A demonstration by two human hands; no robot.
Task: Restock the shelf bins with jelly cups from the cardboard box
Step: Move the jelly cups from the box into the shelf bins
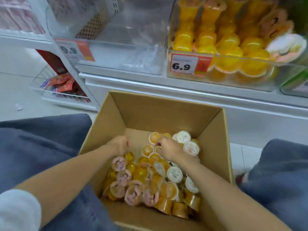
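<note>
Left hand (120, 145): inside the cardboard box (166, 112), over its bare floor at the far edge of the pile; fingers curled under. Only its back shows, so I cannot tell if it holds anything.
Right hand (168, 149): on top of the pile, fingertips bent down against an orange cup; a real grip cannot be told.
Jelly cups (143, 174): heaped loose in the near half of the box; orange jelly, pink or white lids, lying every way.
Box: open on the floor between the person's knees, just before the shelf.
Filled bin (221, 80): right on the shelf, rows of orange cups, tagged 6.9 (185, 65).
Clear bin (133, 52): just left of it, tagged 9.9 (71, 50).
</note>
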